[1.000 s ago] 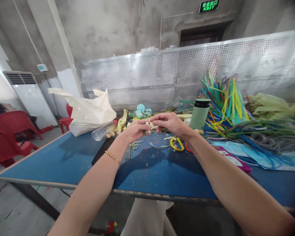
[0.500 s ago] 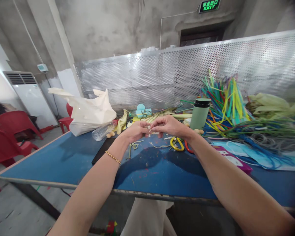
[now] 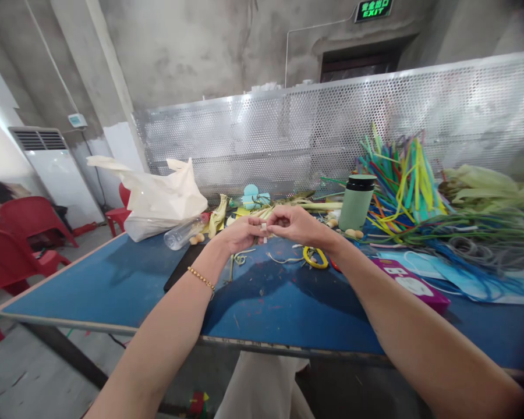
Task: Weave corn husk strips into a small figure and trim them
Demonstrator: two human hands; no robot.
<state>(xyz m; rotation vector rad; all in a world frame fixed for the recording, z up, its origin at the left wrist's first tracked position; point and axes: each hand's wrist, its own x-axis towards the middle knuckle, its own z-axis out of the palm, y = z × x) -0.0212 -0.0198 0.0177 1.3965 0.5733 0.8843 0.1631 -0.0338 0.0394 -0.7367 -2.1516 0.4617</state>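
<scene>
Above the middle of the blue table (image 3: pixel 113 291), my left hand (image 3: pixel 240 234) pinches a small pale strip piece (image 3: pixel 264 226); its exact kind is too small to make out. My right hand (image 3: pixel 297 226) meets it from the other side, thumb and fingertips closed at the piece's right edge. Thin pale-green plant strips (image 3: pixel 240 257) lie on the table just below my hands. Right of these sit yellow-handled scissors (image 3: pixel 315 258), with their blades hard to see. Behind my fingers are more pale plant stalks (image 3: pixel 318 206).
On the left stand a white plastic bag (image 3: pixel 161 198) and a clear bottle (image 3: pixel 186 233). A green tumbler (image 3: pixel 357 203), a purple box (image 3: pixel 413 285) and a heap of coloured strips (image 3: pixel 410 180) occupy the right. A perforated metal panel (image 3: pixel 244 139) borders the back.
My right hand's fingers have shifted slightly and curled more, drawing a little to the right of the pale piece. My left hand keeps its pinch nearly in place.
</scene>
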